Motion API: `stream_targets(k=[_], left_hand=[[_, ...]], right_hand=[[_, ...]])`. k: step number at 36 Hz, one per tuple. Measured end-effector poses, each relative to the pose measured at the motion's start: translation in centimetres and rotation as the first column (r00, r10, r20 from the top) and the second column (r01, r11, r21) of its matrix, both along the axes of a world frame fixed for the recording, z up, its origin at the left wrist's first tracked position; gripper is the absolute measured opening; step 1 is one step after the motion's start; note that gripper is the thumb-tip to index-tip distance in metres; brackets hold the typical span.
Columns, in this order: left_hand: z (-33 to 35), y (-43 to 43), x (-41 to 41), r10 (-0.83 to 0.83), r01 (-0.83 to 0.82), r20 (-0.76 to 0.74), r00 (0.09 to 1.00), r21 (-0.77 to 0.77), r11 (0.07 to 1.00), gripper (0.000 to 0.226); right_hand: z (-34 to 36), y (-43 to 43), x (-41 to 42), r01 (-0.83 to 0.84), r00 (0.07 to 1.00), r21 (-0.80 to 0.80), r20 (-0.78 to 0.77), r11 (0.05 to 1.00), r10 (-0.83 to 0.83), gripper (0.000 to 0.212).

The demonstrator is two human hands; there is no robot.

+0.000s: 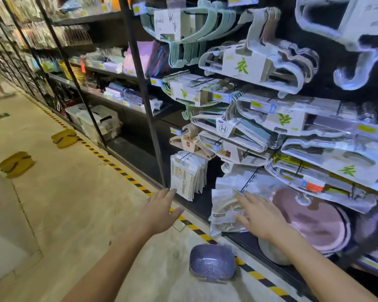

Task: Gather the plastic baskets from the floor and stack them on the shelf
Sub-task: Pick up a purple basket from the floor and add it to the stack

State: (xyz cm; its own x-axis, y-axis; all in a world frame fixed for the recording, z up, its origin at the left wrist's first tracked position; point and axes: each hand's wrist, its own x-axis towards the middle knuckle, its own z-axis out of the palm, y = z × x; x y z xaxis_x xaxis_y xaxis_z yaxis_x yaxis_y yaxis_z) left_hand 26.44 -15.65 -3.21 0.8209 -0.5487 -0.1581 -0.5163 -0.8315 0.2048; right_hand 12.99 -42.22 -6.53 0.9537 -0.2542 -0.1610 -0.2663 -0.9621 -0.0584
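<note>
both hands reach out toward the shelf [264, 245], and both hold nothing. the left hand [159, 212] has its fingers straight and a little spread. it hangs over the floor [79, 210], right above the yellow and black tape [127, 176] that runs along the shelf's front edge. its fingertips are near a white pack [187, 174] that hangs by the shelf post. the right hand [260, 219] is spread wide too, palm down, over some clear bags [224, 211] at the front edge of the bottom shelf. i cannot tell if it touches them.

the basket [212, 263] is purple with little holes in its bottom. it sits on the floor, open side up, just beside the tape and in front of the bottom shelf. it is below the hands, between the two arms, and no hand touches it.

a round pink thing [314, 221] in a bag lies on the bottom shelf, to the right of the right hand. packs of hangers [249, 64] fill the shelves above. far down the floor on the left lie two yellow things [16, 164], near the tape. they are too blurry to tell what they are. clear boxes [92, 120] sit on the bottom shelf past them.
</note>
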Motion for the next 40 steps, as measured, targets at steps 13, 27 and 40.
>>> stream_targets(k=[13, 27, 40], left_hand=[[-11.7, -3.2, 12.6, -0.042, 0.004, -0.303, 0.952, -0.125, 0.992, 0.069], [-39.5, -8.3, 16.2, 0.248, -0.434, -0.625, 0.74, -0.163, 0.886, 0.054], [-72.1, -10.2, 16.0, 0.357, -0.678, -0.824, 0.44, -0.045, 0.733, 0.081]], right_hand=[[-10.9, -3.3, 8.4, 0.211, 0.975, 0.241, -0.126, 0.947, -0.185, 0.067], [-38.3, -8.3, 10.7, 0.59, 0.806, 0.489, -0.404, 0.642, -0.433, 0.057], [-71.9, -10.1, 9.9, 0.76, 0.534, 0.639, -0.51, 0.117, -0.675, 0.066]])
